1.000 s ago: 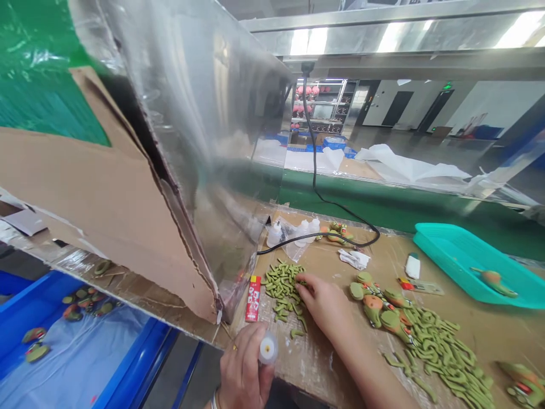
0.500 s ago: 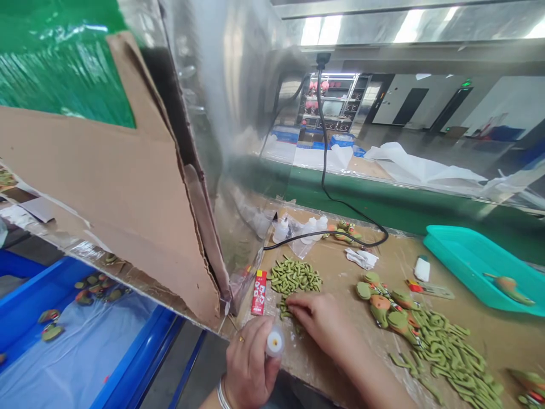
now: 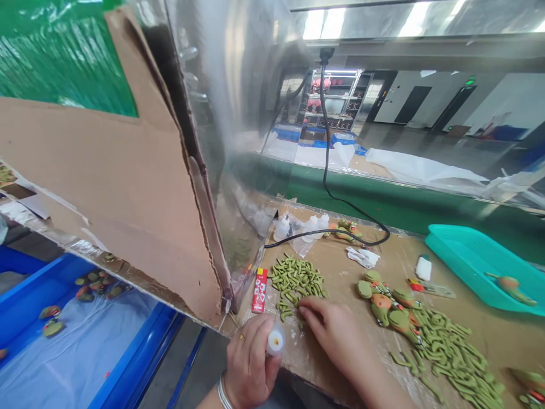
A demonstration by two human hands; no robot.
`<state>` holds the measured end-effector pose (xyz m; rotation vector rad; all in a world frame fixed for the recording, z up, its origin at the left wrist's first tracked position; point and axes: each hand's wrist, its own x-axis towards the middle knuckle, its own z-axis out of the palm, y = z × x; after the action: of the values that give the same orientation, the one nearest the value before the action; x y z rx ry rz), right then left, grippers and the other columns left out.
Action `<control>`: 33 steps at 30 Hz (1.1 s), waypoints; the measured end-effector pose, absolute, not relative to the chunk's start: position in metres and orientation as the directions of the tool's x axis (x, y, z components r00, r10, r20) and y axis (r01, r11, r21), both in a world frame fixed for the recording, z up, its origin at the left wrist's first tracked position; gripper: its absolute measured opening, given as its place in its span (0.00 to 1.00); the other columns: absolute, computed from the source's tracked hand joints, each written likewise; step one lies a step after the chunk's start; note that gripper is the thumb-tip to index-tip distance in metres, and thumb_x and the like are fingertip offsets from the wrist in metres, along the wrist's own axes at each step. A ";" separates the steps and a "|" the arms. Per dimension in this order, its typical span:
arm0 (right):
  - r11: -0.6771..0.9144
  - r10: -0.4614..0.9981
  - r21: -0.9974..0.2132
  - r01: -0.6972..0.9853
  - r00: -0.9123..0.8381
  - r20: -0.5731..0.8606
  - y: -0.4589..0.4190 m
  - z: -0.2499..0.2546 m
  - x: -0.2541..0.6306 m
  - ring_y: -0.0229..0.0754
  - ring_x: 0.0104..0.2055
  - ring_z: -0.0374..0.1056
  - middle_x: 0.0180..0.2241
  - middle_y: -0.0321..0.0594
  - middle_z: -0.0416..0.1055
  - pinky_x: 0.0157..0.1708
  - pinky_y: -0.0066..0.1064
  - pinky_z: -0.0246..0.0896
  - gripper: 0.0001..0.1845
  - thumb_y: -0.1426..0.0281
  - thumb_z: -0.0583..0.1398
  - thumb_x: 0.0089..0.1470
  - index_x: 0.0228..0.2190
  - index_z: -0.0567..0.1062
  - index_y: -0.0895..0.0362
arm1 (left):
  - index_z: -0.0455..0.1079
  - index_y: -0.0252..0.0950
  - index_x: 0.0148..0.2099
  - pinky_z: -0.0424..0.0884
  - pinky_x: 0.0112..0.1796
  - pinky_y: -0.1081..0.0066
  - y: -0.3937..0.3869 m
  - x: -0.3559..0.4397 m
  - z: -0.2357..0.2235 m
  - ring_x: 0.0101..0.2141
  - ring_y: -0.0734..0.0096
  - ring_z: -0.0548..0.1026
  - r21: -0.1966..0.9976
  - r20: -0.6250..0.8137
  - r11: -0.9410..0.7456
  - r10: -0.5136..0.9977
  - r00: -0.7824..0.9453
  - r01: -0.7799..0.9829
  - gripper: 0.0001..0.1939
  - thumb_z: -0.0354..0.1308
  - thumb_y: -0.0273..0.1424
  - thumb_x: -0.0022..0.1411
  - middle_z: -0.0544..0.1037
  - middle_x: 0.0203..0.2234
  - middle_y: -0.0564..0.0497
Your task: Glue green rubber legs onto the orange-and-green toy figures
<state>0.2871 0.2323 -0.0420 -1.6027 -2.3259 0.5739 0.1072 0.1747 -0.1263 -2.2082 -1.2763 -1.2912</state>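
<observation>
My left hand [image 3: 250, 360] is wrapped round a small translucent white bottle [image 3: 276, 341], its round tip turned up towards me, at the bottom middle. To its right, my right hand [image 3: 330, 326] lies low over the cardboard-covered table with fingers and thumb drawn together. Whether a piece sits between those fingertips is hidden. Just beyond them is a pile of small curved green pieces [image 3: 296, 278], with a few loose ones at its near edge. A red printed packet [image 3: 259, 291] lies left of the pile.
On the right are a bigger pile of green pieces [image 3: 455, 355], several green-and-orange figures [image 3: 395, 312] and a teal tray [image 3: 477, 272]. A black cable [image 3: 326, 136] loops down near white bottles [image 3: 313, 224]. A cardboard panel [image 3: 106, 187] stands left, above a blue bin [image 3: 46, 278].
My right hand has drawn back slightly to the right, uncovering loose green pieces at the pile's near edge. My left hand and its bottle have hardly moved.
</observation>
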 end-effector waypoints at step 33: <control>0.290 0.941 -0.464 0.837 -0.337 -0.021 0.215 -0.054 0.291 0.47 0.43 0.70 0.42 0.40 0.74 0.42 0.34 0.61 0.17 0.70 0.51 0.57 0.44 0.74 0.52 | 0.59 0.23 0.52 0.74 0.40 0.65 0.175 0.107 -0.125 0.41 0.59 0.77 0.180 0.805 -0.560 0.556 0.206 0.809 0.19 0.43 0.32 0.65 0.78 0.35 0.35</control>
<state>0.2915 0.2155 -0.0535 -1.6308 -2.3037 0.5848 0.1067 0.1755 -0.1254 -2.2031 -1.2900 -1.2811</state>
